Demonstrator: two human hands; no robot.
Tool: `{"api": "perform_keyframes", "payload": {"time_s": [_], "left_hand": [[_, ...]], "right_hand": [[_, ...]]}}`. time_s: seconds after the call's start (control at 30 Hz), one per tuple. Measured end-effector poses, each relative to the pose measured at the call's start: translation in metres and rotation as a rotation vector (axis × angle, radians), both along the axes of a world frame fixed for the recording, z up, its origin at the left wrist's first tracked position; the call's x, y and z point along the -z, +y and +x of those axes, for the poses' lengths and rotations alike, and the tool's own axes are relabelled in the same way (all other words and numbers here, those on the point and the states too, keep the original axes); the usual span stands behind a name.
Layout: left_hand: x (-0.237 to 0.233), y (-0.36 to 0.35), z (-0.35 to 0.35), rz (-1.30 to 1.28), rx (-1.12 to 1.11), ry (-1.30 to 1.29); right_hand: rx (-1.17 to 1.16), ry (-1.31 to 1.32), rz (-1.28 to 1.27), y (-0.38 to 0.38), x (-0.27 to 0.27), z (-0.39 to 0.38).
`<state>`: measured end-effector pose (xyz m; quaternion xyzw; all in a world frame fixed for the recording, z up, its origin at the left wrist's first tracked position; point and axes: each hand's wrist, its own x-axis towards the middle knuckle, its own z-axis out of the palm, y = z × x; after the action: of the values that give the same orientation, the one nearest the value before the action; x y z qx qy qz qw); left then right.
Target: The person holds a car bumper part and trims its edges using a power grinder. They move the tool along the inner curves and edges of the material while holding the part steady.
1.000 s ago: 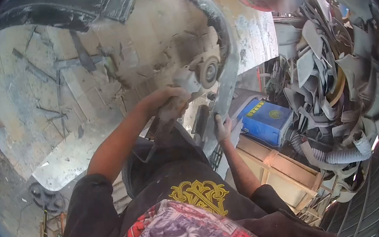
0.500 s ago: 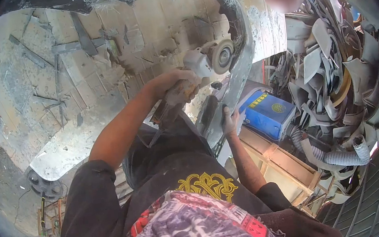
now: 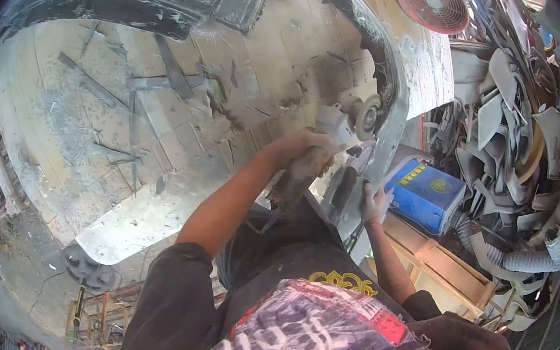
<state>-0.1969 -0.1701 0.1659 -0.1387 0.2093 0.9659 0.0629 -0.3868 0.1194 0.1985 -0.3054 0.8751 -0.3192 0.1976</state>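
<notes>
My left hand (image 3: 298, 148) is wrapped round the body of a dusty angle grinder (image 3: 335, 126). Its round disc (image 3: 369, 118) faces right, at the inner edge of a long, curved grey moulded panel (image 3: 393, 139). Lower down, my right hand (image 3: 373, 205) grips the panel's outer edge, its fingers partly hidden. The panel's ragged dark rim (image 3: 382, 64) curves up and away to the top of the view. Pale dust covers the left hand and the tool.
Beneath lies a cardboard-covered surface (image 3: 184, 134) with dark offcut strips. A blue box-shaped container (image 3: 429, 195) stands right of my right hand, above a wooden frame (image 3: 437, 260). A red fan (image 3: 432, 2), heaped grey parts (image 3: 503, 112) and a ribbed hose (image 3: 528, 260) occupy the right.
The whole view has shifted, so everything sits further right and lower. More of the dark panel shows at the top. Both hands keep their holds, and the grinder stays by the panel edge.
</notes>
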Motion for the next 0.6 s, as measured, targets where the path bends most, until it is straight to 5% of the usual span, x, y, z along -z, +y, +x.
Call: {"api": "perform_keyframes", "payload": {"time_s": [0.17, 0.23, 0.27, 0.4, 0.6], "left_hand": [[-0.001, -0.005, 0.002, -0.08, 0.008, 0.028], [0.002, -0.005, 0.007, -0.081, 0.031, 0.024], [0.013, 0.003, 0.003, -0.036, -0.028, -0.006], [0.018, 0.007, -0.006, 0.068, -0.03, 0.027], [0.005, 0.005, -0.006, -0.023, -0.015, -0.027]], "right_hand": [[0.073, -0.127, 0.062, 0.004, -0.006, 0.0], [0.121, 0.09, 0.233, 0.015, 0.002, -0.002], [0.096, -0.129, 0.118, 0.013, 0.003, -0.002], [0.015, 0.088, 0.112, 0.002, -0.01, 0.004], [0.076, -0.028, 0.082, -0.014, -0.021, 0.014]]}}
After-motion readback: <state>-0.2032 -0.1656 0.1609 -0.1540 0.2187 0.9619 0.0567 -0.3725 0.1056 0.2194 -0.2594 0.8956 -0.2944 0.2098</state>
